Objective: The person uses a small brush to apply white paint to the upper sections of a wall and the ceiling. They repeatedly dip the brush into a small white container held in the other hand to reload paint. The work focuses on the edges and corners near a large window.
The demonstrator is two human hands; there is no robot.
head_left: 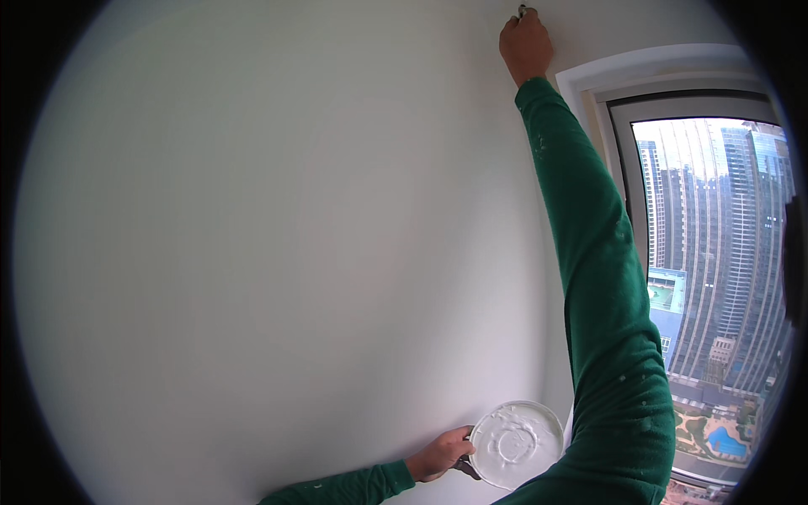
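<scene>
Low in the view, my left hand (440,454) grips the left rim of a round white lid (549,418), which is smeared with thick white paste (515,436). A small dark shape shows beneath those fingers, too unclear to name. High up, near the window's upper left corner, my right hand (527,49) is closed around a small tool (522,11). Only a short metallic bit of it shows past the fingers, so its kind cannot be made out. That hand is against or very close to the wall. Both green sleeves carry white specks.
A plain pale wall (278,236) fills the left and middle. On the right stands a window with a grey frame (627,151) in a white recess (652,61). Tall buildings and a blue pool show outside, far below. My raised right arm (602,269) covers part of the frame.
</scene>
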